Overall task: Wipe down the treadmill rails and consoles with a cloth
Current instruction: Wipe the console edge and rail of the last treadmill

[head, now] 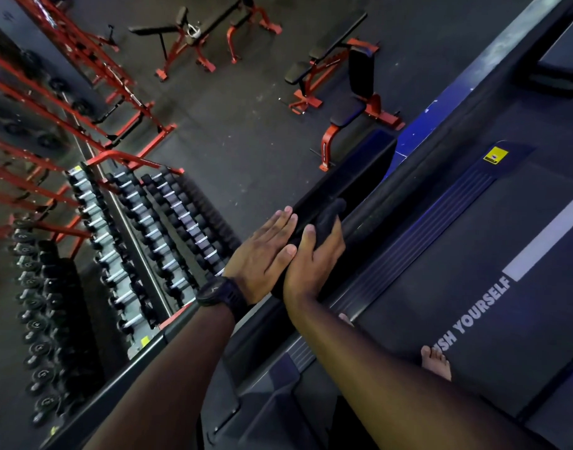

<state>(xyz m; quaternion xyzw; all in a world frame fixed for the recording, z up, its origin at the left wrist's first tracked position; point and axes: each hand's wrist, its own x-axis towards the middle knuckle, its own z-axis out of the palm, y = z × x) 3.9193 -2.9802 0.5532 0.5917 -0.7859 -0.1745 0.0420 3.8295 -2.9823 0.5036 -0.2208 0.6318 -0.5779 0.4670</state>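
Single view, head-worn, wide-angle. Looks forward and steeply down along the treadmill rail [353, 170], which sits near the lens. Frame rolled (rail runs diagonally). Dumbbell rack [155, 228] farther off, left; treadmill belt [473, 303] right.

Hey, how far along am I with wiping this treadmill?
Done: nothing shows as finished; the rail looks alike all along. In hand: your right hand grips the cloth on the rail, left hand flat beside it. To do: the rail stretch beyond the cloth; no console is in view.
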